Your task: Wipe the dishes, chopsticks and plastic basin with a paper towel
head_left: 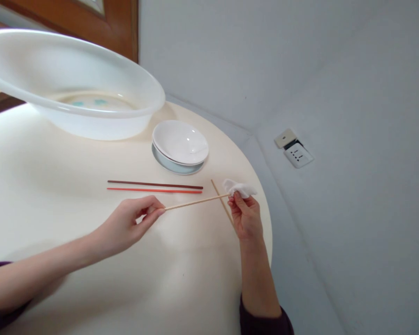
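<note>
A pale wooden chopstick (195, 202) spans the space between my hands, above the table. My left hand (134, 221) pinches its left end between thumb and fingers. At the other end, my right hand (246, 214) is closed on a white cloth (242, 187), which is bunched around the chopstick's tip. A second pale chopstick (222, 200) lies slanted on the table, partly behind my right hand. Farther left, a dark brown chopstick (155, 184) and an orange-red chopstick (153, 190) rest side by side, beyond my left hand.
White bowls (179, 142) are stacked on the round cream table (181, 274), past the chopsticks. Behind them on the left stands a large translucent basin (101, 124) with a little liquid at its bottom. The table's curved edge runs along the right, near a wall with a socket (298, 155).
</note>
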`<action>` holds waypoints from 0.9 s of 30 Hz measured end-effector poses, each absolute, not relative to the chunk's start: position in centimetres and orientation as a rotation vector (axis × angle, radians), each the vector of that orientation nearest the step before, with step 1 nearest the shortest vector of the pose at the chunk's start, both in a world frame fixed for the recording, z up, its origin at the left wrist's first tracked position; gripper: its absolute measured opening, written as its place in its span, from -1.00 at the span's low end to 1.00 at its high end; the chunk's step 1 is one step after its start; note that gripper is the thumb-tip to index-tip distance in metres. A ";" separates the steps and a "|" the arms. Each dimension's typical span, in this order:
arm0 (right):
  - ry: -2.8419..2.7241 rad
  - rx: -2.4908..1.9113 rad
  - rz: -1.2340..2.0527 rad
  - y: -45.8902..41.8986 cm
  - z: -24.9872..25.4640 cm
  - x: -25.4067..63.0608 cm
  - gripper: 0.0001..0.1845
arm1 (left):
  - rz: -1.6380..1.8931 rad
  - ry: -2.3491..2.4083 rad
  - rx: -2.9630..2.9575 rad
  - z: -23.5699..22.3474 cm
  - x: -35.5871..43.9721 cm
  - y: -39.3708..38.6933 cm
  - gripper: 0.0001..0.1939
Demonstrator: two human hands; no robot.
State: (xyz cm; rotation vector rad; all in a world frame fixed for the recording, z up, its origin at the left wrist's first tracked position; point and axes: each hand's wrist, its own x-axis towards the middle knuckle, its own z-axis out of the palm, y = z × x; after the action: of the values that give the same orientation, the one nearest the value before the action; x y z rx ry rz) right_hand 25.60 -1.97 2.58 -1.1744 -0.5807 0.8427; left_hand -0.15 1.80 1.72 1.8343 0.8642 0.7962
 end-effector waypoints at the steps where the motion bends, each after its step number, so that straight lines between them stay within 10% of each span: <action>1: -0.623 -1.199 0.847 -2.0 2.5 25.6 -0.69 | 0.849 0.903 1.770 2.0 -0.3 2.0 -0.75; 9: -1.140 -1.304 1.120 -2.8 2.3 20.9 -0.85 | 1.190 0.922 1.248 3.3 -1.0 3.2 -0.86; 27: -1.112 -1.299 1.215 -2.7 1.3 17.4 -0.88 | 0.763 0.951 1.858 2.6 -0.4 2.1 -0.67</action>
State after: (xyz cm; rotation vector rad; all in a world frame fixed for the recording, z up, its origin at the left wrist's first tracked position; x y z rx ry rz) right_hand 17.37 -2.66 1.34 -1.2990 -1.1123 1.2146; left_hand -0.44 2.09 2.56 1.8584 0.9507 0.7634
